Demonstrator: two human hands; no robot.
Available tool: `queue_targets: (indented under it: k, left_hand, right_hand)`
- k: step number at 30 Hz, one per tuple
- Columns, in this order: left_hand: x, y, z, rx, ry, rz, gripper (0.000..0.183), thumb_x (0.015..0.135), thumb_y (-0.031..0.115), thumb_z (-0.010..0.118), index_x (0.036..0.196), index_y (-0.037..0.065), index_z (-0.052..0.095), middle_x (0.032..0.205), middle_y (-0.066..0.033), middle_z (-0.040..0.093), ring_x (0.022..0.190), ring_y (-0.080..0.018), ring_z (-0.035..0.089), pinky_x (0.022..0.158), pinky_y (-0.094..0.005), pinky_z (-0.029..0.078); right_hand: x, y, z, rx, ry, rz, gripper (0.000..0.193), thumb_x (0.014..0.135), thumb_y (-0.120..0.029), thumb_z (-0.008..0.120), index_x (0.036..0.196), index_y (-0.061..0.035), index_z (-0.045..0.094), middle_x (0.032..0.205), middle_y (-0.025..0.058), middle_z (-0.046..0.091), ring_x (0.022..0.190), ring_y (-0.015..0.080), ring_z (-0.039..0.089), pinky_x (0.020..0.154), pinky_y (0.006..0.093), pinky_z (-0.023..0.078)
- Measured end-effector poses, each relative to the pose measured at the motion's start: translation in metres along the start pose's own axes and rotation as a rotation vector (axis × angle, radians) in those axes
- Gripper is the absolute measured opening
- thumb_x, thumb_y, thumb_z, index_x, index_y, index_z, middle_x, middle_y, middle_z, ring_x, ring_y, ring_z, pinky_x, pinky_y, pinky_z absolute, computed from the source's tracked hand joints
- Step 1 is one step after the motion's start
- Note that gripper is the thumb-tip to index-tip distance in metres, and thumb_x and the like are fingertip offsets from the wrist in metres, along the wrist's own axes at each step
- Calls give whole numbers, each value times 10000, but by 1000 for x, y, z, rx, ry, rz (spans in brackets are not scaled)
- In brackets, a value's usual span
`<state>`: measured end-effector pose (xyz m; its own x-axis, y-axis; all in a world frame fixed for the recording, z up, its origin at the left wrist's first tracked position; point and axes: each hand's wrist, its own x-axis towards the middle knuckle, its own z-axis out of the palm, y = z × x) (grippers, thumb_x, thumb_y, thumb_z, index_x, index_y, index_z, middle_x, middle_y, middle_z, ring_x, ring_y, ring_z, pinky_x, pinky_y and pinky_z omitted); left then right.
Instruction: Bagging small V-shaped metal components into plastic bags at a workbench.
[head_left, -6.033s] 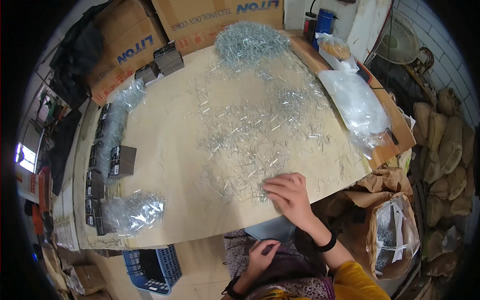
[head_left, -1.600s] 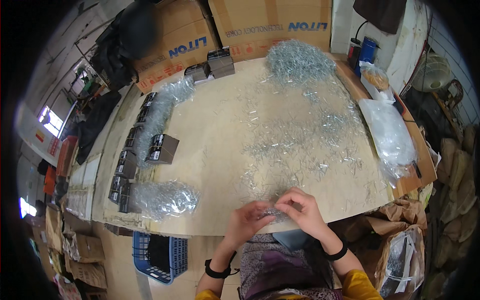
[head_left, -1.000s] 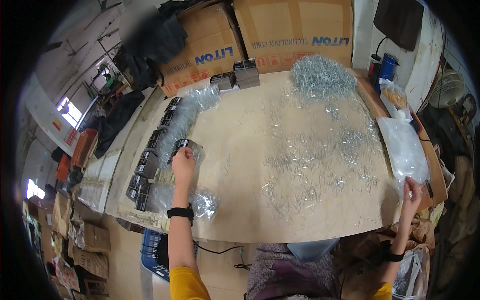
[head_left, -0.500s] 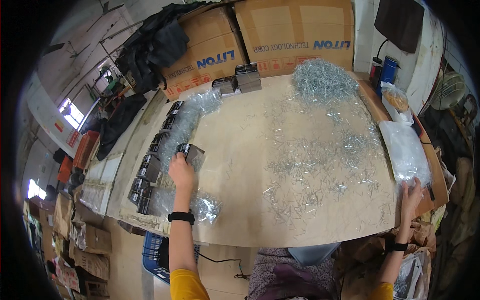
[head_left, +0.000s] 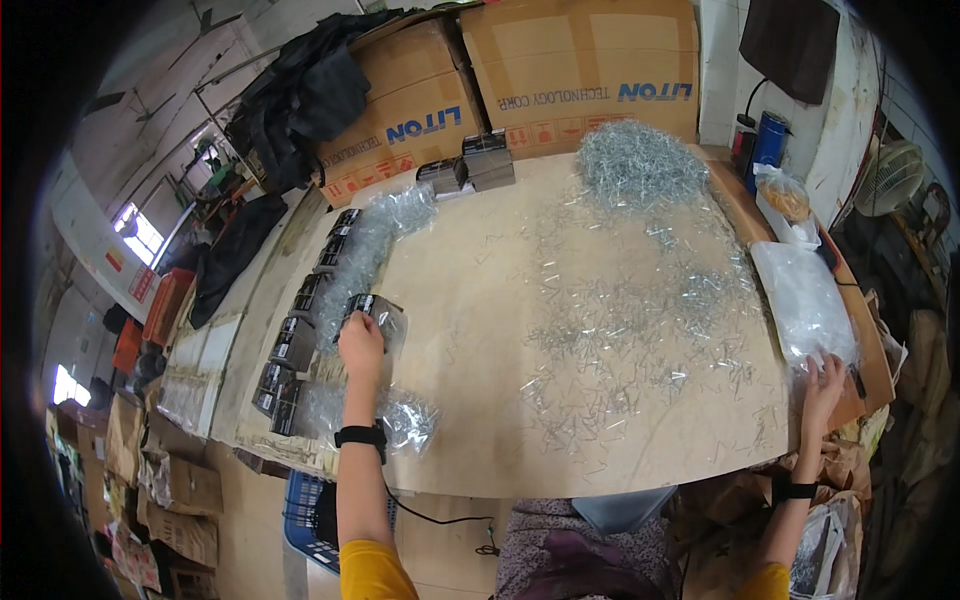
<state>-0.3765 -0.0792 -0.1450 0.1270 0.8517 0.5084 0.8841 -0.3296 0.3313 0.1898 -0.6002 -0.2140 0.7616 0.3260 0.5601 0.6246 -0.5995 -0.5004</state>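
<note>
My left hand [head_left: 361, 345] is closed on a stack of black-topped cards [head_left: 370, 303], which rests by a row of small clear plastic bags [head_left: 357, 265] on the table's left part. Further left stands a line of similar black-topped stacks [head_left: 293, 343], several of them side by side. At the right edge, my right hand [head_left: 822, 390] has its fingers apart, the tips touching the lower end of a pile of flat clear plastic bags [head_left: 805, 300]. Loose metal pins [head_left: 650, 330] lie scattered over the table's right half, with a large heap of them [head_left: 642, 165] behind.
Large cardboard boxes [head_left: 580, 65] stand along the table's far edge, two more card stacks [head_left: 487, 165] before them. A blue cylinder [head_left: 768, 143] and a bag with brown contents [head_left: 788, 202] sit at the far right. A blue basket [head_left: 305, 520] is below the near edge.
The whole view has shifted slightly. My left hand stays at the card stack, and my right fingers have spread a little at the end of the bag pile.
</note>
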Motion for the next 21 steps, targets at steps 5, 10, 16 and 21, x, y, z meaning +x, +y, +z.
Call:
queue_targets:
  k: [5, 10, 16, 21]
  left_hand:
    - [-13, 5, -14, 192, 145, 76, 123, 772, 40, 657, 889, 34, 621, 1002, -165, 575, 975, -379, 588, 800, -459, 492]
    - [-31, 27, -69, -4, -3, 144, 361, 768, 24, 677, 1118, 33, 589, 1120, -201, 534, 1058, -387, 547, 888, -439, 461]
    - [-146, 118, -129, -362, -356, 329, 385, 764, -2, 703, 1129, 21, 582, 1209, -196, 546, 1124, -404, 528, 952, -422, 436]
    - [-230, 127, -114, -566, -549, 317, 432, 732, 12, 748, 1140, 20, 610, 1248, -180, 562, 1121, -323, 551, 941, -427, 455]
  right_hand:
    - [4, -19, 23, -92, 169, -118, 327, 909, -149, 645, 1227, -77, 631, 1255, 185, 538, 1145, 344, 522, 977, 416, 403]
    - [9, 12, 17, -334, -35, -43, 344, 925, -180, 620, 1261, -106, 620, 1288, 194, 532, 1189, 362, 495, 1002, 431, 391]
    - [-5, -37, -2, -154, 50, -93, 321, 852, -179, 677, 1169, -126, 685, 1346, 166, 530, 1229, 354, 482, 1058, 494, 331]
    - [-16, -53, -25, 44, 111, -29, 214, 815, -25, 668, 1020, -62, 717, 1149, 155, 654, 1063, 339, 594, 937, 421, 458]
